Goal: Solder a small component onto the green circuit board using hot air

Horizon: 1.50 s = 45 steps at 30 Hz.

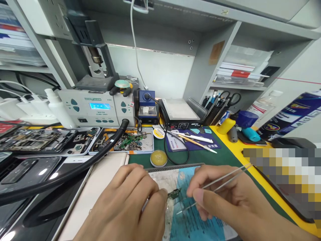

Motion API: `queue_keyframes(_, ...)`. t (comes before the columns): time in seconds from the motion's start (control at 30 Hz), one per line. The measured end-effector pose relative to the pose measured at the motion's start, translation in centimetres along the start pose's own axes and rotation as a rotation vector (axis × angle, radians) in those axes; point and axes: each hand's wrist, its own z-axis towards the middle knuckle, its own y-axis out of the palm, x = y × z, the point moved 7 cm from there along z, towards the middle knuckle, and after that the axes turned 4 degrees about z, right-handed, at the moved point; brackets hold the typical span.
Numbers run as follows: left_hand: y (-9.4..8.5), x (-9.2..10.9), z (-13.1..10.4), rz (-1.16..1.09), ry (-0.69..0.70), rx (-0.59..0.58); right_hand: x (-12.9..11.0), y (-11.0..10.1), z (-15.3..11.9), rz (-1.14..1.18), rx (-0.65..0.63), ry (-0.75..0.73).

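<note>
My left hand [130, 197] is closed, its fingers curled and their grip partly hidden. A small green circuit board [175, 193] sticks out at its fingertips, pinched there. A sliver of something shiny shows between the fingers, too small to name. In my right hand [220, 194] a pair of metal tweezers [227, 179] is held between thumb and fingers, points down and left. The tips are just below the circuit board, apart from it. Beneath both hands lies a stained blue and white work mat [200, 224].
Behind stand a hot-air station [100, 107] and a small heating plate [182, 110]. Trays of board parts [134, 140] and phones [22, 174] are at left, crossed by a black hose [100, 155]. A round tin [158, 158] sits beyond my hands; brushes [198, 143] lie behind.
</note>
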Motion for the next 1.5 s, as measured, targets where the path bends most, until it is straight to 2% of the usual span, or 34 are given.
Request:
queue_keyframes(0.8, 0.1, 0.1, 0.0, 0.023, 0.012, -0.007, 0.2, 0.6, -0.1, 0.093, -0.014, -0.002)
queue_keyframes(1.03, 0.0, -0.2, 0.2, 0.033, -0.009, 0.001, 0.0, 0.7, -0.4, 0.09, -0.014, 0.037)
queue_keyframes(1.13, -0.5, -0.4, 0.5, 0.048, -0.029, 0.021, -0.1, -0.2, -0.2, 0.209, 0.014, 0.035)
queue_keyframes(1.3, -0.5, -0.6, 0.6, 0.044, -0.069, -0.007, 0.5, -1.2, 1.0, 0.556, -0.033, 0.093)
queue_keyframes(1.5, -0.8, -0.3, 0.4, -0.028, -0.118, 0.068, 1.3, -1.1, 1.4, 0.712, -0.044, 0.193)
